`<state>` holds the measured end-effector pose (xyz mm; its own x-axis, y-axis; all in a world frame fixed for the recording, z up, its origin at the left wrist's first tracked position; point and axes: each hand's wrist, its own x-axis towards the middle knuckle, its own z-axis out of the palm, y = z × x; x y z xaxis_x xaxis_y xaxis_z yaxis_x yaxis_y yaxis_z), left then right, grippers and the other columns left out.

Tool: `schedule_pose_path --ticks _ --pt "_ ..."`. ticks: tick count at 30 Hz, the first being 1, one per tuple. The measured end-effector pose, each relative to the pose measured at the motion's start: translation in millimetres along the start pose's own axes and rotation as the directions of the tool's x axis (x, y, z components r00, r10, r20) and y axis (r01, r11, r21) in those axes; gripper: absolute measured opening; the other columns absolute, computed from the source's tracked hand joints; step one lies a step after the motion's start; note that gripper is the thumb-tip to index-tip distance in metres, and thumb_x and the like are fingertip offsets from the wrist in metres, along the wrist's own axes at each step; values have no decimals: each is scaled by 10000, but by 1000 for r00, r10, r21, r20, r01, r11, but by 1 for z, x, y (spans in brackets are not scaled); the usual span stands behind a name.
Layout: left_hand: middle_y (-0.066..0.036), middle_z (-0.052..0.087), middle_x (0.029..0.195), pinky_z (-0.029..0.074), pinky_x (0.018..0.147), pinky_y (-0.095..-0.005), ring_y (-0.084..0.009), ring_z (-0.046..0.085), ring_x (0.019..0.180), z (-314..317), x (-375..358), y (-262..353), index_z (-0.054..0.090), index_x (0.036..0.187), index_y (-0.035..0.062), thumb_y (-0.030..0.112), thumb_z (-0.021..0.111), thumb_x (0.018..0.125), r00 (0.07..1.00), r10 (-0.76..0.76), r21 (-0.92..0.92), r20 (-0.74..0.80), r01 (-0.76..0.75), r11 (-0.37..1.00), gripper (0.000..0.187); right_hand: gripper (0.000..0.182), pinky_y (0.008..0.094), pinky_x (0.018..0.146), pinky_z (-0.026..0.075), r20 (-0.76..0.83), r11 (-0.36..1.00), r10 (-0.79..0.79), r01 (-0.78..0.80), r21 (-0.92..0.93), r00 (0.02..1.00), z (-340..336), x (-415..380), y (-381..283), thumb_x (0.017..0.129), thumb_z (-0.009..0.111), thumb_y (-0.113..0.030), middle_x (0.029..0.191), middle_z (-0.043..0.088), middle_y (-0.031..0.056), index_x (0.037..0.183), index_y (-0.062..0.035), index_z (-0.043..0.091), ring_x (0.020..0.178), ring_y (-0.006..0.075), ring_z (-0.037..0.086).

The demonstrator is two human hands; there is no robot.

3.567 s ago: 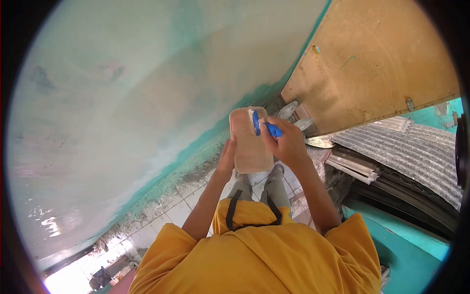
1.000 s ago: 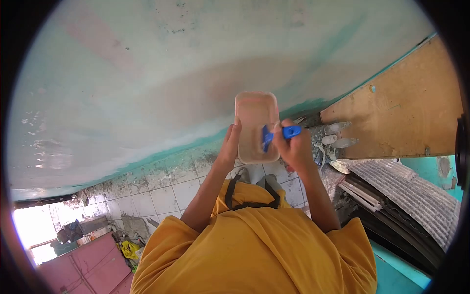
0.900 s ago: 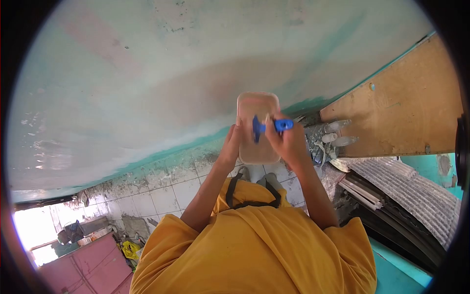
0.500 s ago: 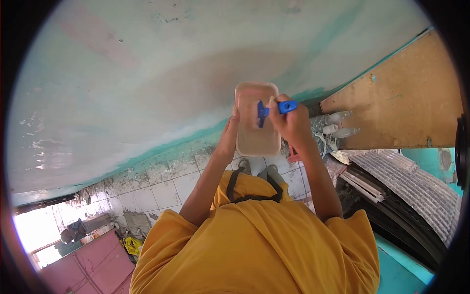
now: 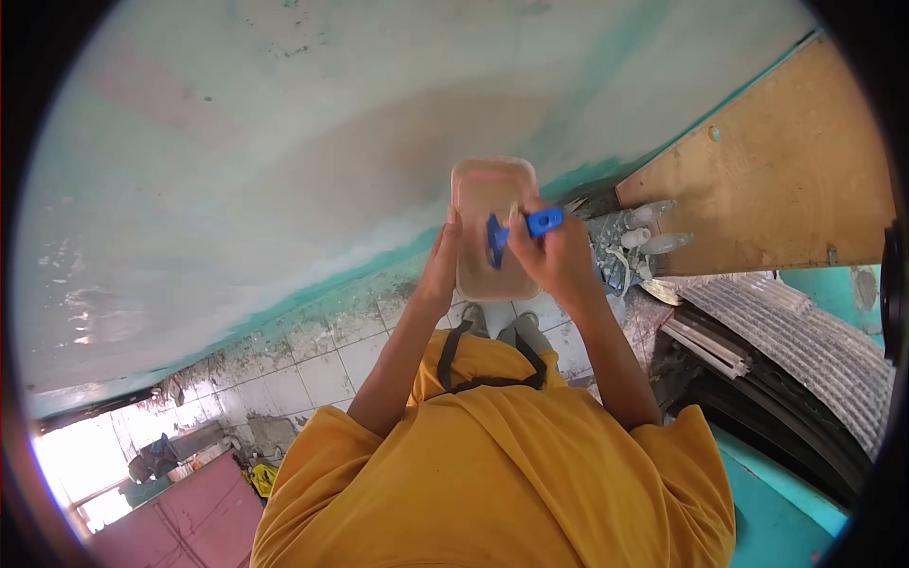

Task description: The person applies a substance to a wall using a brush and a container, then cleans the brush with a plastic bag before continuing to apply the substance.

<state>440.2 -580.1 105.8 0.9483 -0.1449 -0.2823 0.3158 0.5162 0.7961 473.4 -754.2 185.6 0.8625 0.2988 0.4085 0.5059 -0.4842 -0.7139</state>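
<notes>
Pale plastered wall (image 5: 284, 142) with a teal band at its foot, over a dirty white tile floor (image 5: 312, 364). A plywood board (image 5: 786, 180) leans at right, with plastic bottles (image 5: 653, 227) at its base. Since half a second ago the blue scraper (image 5: 516, 232) has slid slightly left across the tray (image 5: 478, 189). Left hand (image 5: 440, 275) grips the tray's left edge. Right hand (image 5: 559, 260) is closed around the scraper handle, blade on the tray's face.

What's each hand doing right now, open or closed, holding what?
Left hand: closed on the edge of the tray, holding it up.
Right hand: closed on the blue scraper, blade against the tray.
</notes>
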Motion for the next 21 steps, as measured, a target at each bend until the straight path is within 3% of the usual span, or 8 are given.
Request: schedule_pose_path --ticks 4,8,10,12,17,18,20,21 --pt "-145 486 1422 402 1084 -355 -226 503 1291 7 -1 0 364 1464 -22 614 358 1014 998 -45 -19 -51 44 999 780 258 406 486 423 -65 992 119 -122 -31 991 -12 11 10 918 622 -196 575 520 132 738 -44 517 501 337 535" --pt "-151 489 1416 417 1073 -357 -233 503 1292 6 1 2 347 1468 -26 595 353 1023 999 -23 -20 -35 23 1000 764 255 390 473 409 -83 1000 17 -16 11 996 -19 -6 15 924 623 -185 572 509 130 738 -44 520 482 319 515" --pt "-152 488 1416 423 1069 -359 -234 503 1292 10 -1 -5 341 1469 -27 588 350 1026 998 -33 16 -50 34 999 758 232 385 470 405 -112 993 117 -120 -18 987 -16 2 19 922 626 -173 574 514 126 750 -45 537 480 305 517" --pt "-145 424 1484 420 1110 -395 -268 460 1353 14 2 -5 255 1537 83 694 226 985 999 13 143 53 -21 990 824 234 383 471 405 -103 997 83 -82 8 991 -13 2 11 925 621 -176 573 512 126 752 -45 536 482 301 521" --pt "-142 427 1482 409 1117 -388 -264 451 1361 6 3 -6 267 1535 85 692 227 986 998 -43 88 47 39 995 819 249 386 477 406 -59 991 26 -18 134 998 -18 -10 15 933 612 -206 566 505 123 758 -49 531 487 295 528" --pt "-139 428 1482 409 1117 -388 -260 450 1362 7 3 -8 272 1534 88 684 223 991 999 -53 108 14 51 993 808 247 390 482 410 -64 993 101 -96 71 993 -19 -3 15 933 612 -214 566 508 122 764 -51 534 494 297 534" --pt "-143 452 1455 407 1101 -377 -245 468 1336 10 3 -14 302 1504 35 638 284 1008 999 -47 49 -13 48 998 781 245 393 488 413 -74 984 177 -177 8 981 -19 -2 13 933 611 -221 567 510 121 769 -54 537 501 300 541" --pt "-146 476 1428 405 1084 -366 -231 487 1311 12 3 -13 332 1474 -18 592 345 1025 998 -38 -7 -42 38 999 758 240 395 491 415 -30 995 97 -97 10 995 -17 -4 12 930 614 -224 570 515 121 776 -55 543 506 304 543"
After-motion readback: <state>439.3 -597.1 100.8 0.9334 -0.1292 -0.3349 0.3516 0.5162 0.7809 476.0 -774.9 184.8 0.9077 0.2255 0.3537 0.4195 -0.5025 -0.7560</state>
